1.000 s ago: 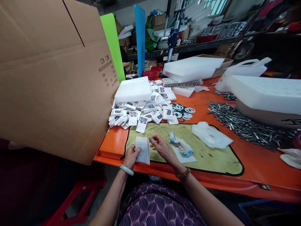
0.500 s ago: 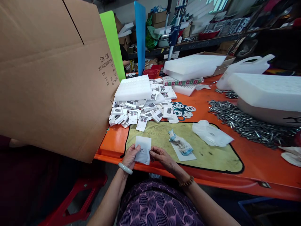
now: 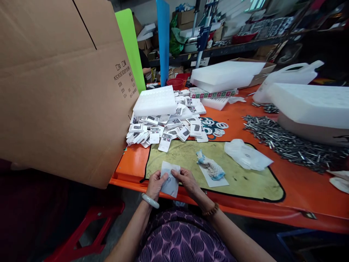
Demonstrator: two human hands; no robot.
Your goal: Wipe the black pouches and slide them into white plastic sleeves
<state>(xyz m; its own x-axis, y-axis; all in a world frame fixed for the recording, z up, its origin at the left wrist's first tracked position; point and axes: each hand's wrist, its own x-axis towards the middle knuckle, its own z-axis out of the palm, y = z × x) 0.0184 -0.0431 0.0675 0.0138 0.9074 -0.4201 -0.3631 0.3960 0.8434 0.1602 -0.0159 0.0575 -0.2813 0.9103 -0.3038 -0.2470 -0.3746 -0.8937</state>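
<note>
A small white plastic bag [image 3: 170, 187] with a dark triangle mark is held between both hands, just over the table's front edge. My left hand [image 3: 156, 183] pinches its left side, thumb on top. My right hand [image 3: 185, 179] grips the upper right side, its thumb pressed on the bag's face. Whether anything lies inside the bag I cannot tell. Beyond the hands, a crumpled blue-and-white cloth [image 3: 212, 167] rests on a white sheet [image 3: 221, 182] on the yellow mat [image 3: 188, 153]. Farther right on the mat lies a pile of clear-white bags [image 3: 244, 154].
A big cardboard box [image 3: 62, 87] stands close on the left. Behind the mat are many printed white cards [image 3: 165, 141] beneath a white foam block [image 3: 155, 102], and ring-shaped pieces [image 3: 219, 125]. On the right, metal rods [image 3: 283, 145] are heaped beside a foam-topped container [image 3: 313, 109].
The bag has come slightly nearer and to the right, and is tilted. My right hand has moved from its right edge up onto its face, thumb on top.
</note>
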